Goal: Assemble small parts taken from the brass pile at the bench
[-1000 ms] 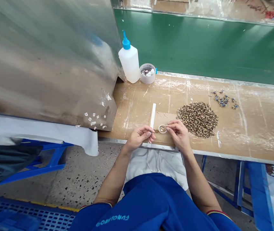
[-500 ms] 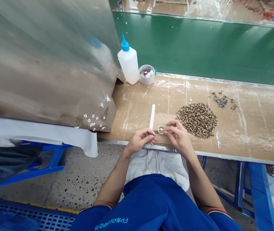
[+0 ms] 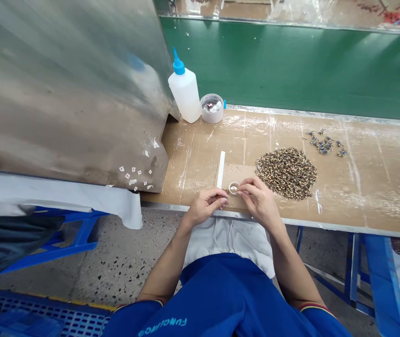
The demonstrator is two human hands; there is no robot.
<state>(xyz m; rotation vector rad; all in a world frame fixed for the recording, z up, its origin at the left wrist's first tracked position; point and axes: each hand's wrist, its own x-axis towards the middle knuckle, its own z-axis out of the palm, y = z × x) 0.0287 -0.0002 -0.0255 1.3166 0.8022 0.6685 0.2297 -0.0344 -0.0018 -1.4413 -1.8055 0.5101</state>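
Note:
Close to the table's front edge, my left hand (image 3: 207, 205) is closed in a pinch, thumb against fingers; whatever sits between the tips is too small to name. My right hand (image 3: 260, 200) is also pinched, its fingertips at the right rim of a small round dish (image 3: 230, 192) with a bit of white stuff inside. What those fingertips hold, if anything, I cannot make out. A white strip (image 3: 221, 168) lies just beyond my left hand. To the right of my right hand is a heap of tiny brown and cream pieces (image 3: 287, 173).
A white bottle with a blue nozzle (image 3: 185, 96) stands beside a tape roll (image 3: 212, 115) holding scraps. Small blue-tipped pieces (image 3: 325, 146) lie behind the heap. A metal panel (image 3: 80, 103) walls off the left. Beyond the cardboard-covered table (image 3: 343, 187) runs a green belt (image 3: 291, 70).
Both hands keep nearly the same pose, the right fingertips still by the small dish. The whole view has shifted slightly.

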